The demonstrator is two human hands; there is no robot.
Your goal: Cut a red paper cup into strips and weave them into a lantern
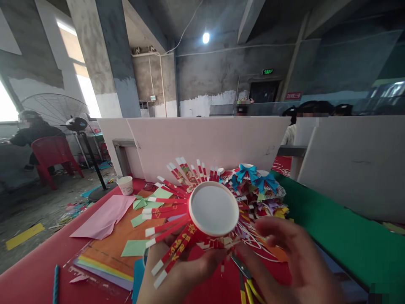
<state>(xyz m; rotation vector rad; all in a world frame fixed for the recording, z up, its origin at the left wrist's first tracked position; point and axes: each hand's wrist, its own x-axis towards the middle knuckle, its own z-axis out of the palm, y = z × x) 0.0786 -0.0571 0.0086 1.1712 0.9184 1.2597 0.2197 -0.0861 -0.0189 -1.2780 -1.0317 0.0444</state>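
A red paper cup (214, 209) with its wall cut into many strips is held up in front of me, its round white base facing me. The strips fan out all around, with white tips and some gold print. My left hand (186, 266) grips the cup from below, thumb along its lower edge. My right hand (294, 253) is at the cup's lower right with fingers spread; its thumb reaches the strips near my left thumb, though whether it touches them I cannot tell. Scissors with yellow handles (245, 274) lie beneath, partly hidden by my right hand.
Coloured paper sheets (114, 268), a pink sheet (101, 217) and green pieces (134, 248) lie left on the red table. A white paper cup (125, 185) stands behind them. Cut cups with blue bows (248, 174) are piled back right. A white partition (202, 141) rises behind.
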